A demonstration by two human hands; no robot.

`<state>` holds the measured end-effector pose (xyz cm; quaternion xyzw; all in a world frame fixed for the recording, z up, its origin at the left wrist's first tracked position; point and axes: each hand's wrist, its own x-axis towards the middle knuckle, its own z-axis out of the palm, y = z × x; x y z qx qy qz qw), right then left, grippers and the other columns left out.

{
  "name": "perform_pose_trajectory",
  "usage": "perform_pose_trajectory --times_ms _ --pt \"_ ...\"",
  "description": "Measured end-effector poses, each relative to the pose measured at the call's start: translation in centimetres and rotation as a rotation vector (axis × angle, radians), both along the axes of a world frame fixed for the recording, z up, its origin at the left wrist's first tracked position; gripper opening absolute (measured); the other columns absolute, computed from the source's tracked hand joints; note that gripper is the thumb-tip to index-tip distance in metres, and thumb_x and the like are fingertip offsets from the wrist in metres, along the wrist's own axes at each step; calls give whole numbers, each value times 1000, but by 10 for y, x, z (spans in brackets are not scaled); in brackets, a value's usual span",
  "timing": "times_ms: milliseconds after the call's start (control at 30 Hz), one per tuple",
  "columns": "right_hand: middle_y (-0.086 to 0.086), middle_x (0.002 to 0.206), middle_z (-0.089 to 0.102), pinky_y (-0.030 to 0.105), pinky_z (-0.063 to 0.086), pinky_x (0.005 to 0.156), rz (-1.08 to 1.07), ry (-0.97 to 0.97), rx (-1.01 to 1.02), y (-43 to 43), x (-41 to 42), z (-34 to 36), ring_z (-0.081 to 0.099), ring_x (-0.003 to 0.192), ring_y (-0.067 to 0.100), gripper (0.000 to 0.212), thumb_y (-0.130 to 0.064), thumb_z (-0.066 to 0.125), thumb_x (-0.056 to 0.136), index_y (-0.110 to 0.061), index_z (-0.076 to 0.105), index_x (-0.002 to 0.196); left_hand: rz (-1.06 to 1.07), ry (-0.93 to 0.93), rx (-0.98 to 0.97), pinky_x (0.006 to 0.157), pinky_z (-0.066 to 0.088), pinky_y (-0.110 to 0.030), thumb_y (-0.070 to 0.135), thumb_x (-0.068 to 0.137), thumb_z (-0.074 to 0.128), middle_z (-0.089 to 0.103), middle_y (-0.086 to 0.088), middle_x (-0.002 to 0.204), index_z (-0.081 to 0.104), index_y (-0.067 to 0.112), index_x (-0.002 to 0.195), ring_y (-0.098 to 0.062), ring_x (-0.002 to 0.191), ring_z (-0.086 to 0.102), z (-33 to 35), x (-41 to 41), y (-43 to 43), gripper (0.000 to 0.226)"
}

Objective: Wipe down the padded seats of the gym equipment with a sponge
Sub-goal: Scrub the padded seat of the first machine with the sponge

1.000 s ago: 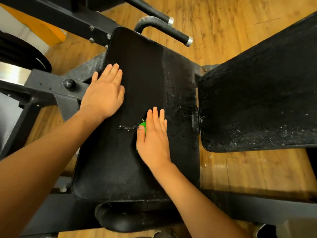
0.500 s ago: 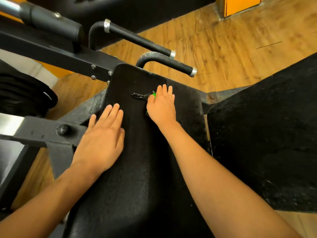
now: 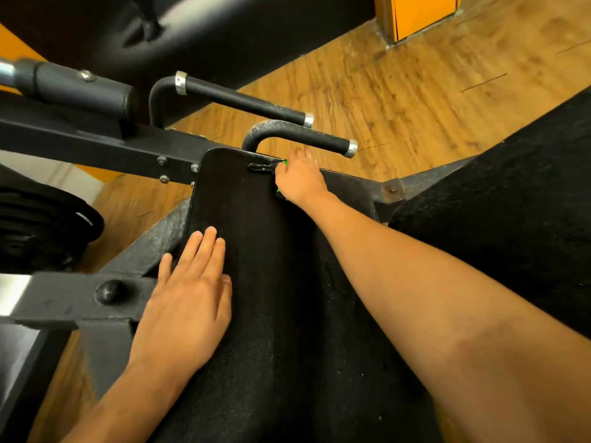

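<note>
A long black padded seat (image 3: pixel 256 314) runs from the bottom of the view up to the machine's frame. My right hand (image 3: pixel 299 177) lies flat on a green sponge (image 3: pixel 279 193) at the seat's far edge; only slivers of green show beside the hand. A wet streak (image 3: pixel 260 167) glistens just left of the fingers. My left hand (image 3: pixel 188 295) rests flat, fingers straight, on the seat's left edge, nearer to me.
Two black grip handles (image 3: pixel 303 139) with chrome ends stick out above the seat's far edge. A second black pad (image 3: pixel 511 219) sits to the right. Black steel frame (image 3: pixel 80 298) and weight plates (image 3: pixel 41 225) lie on the left. The floor is wood.
My right hand has slid the sponge away from me along the seat, from its middle to its far edge. My left hand has stayed on the left edge.
</note>
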<state>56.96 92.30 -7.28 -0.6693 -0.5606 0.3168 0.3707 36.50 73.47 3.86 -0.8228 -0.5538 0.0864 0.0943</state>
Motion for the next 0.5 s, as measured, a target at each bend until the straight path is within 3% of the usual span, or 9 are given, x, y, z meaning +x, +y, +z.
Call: perform_pose_trajectory --times_ms 233,500 --pt "16 165 24 47 10 127 35 66 48 -39 -10 -6 9 156 32 57 -30 33 107 -2 28 157 -1 22 4 123 7 -44 47 97 13 7 4 166 26 14 159 -13 154 0 -1 0 1 72" --pt "11 170 13 38 0 125 67 55 109 -118 -28 -10 0 158 25 60 -30 34 109 -7 18 161 15 31 14 124 12 -47 37 102 23 12 1 167 29 12 158 -14 154 3 0 3 0 62"
